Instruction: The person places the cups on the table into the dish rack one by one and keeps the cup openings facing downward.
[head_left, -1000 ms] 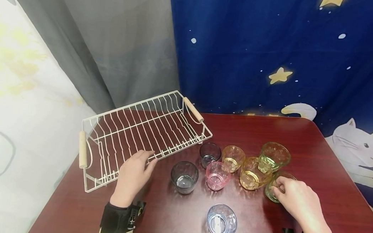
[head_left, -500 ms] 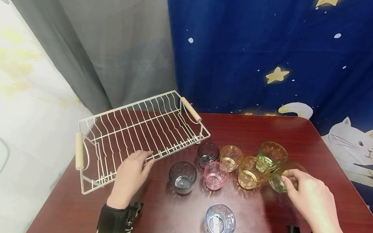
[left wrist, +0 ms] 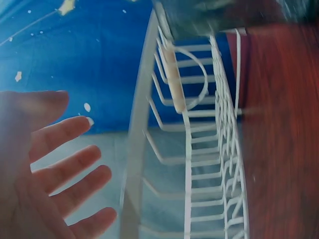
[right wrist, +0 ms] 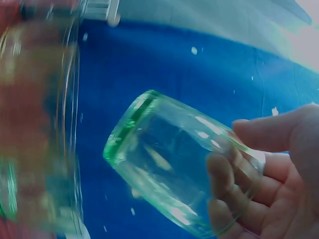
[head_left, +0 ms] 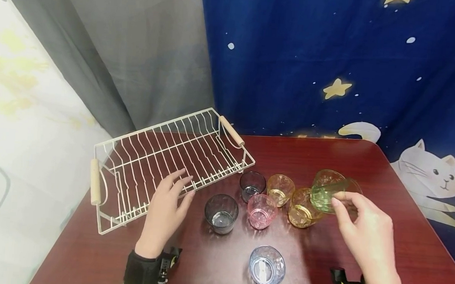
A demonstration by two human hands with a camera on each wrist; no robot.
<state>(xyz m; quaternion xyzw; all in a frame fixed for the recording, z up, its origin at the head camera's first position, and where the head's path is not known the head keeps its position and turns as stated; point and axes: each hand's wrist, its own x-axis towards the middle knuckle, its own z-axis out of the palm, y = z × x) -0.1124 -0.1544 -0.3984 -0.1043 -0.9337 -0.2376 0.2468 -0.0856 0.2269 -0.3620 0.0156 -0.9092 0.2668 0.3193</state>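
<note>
My right hand pinches a green glass near its rim, thumb on one side and fingers on the other. That glass is tilted, its thick base pointing left, and it overlaps a second green glass in the head view. Just left of it stands a larger yellow glass. My left hand hangs over the front edge of a white wire dish rack, fingers apart and holding nothing. In the left wrist view its fingers are spread beside the rack.
Between my hands stand a large dark glass, a small dark glass, a pink glass and a small yellow glass. A blue glass is nearest me. Curtains hang behind the red-brown table.
My right hand has raised the green glass from the table, tipped it and brought it left toward the other glasses. My left hand's fingers have spread a little.
</note>
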